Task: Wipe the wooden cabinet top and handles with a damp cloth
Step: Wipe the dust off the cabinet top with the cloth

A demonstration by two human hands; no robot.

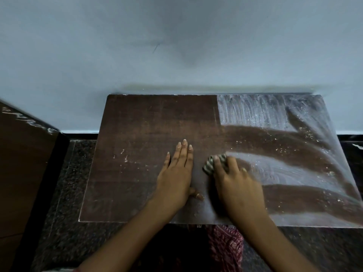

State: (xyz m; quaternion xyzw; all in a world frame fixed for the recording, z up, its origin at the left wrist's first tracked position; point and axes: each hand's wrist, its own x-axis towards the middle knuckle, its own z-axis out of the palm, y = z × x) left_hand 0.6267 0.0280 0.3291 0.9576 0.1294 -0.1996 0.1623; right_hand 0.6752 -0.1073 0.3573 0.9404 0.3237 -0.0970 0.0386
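The wooden cabinet top [145,122] is dark brown and fills the middle of the view. Its left half looks clean. Its right half carries pale dusty streaks with dark wiped bands across them. My left hand [176,173] lies flat on the top near the centre, fingers together and pointing away from me. My right hand [233,179] presses a bunched striped cloth [211,163] onto the wood just right of the left hand. Most of the cloth is hidden under the fingers. No cabinet handles are visible.
A pale blue wall [176,46] stands directly behind the cabinet. A second dark wooden piece of furniture [21,163] stands at the left edge. Dark speckled stone floor [64,203] surrounds the cabinet. Patterned red clothing [225,246] shows below the front edge.
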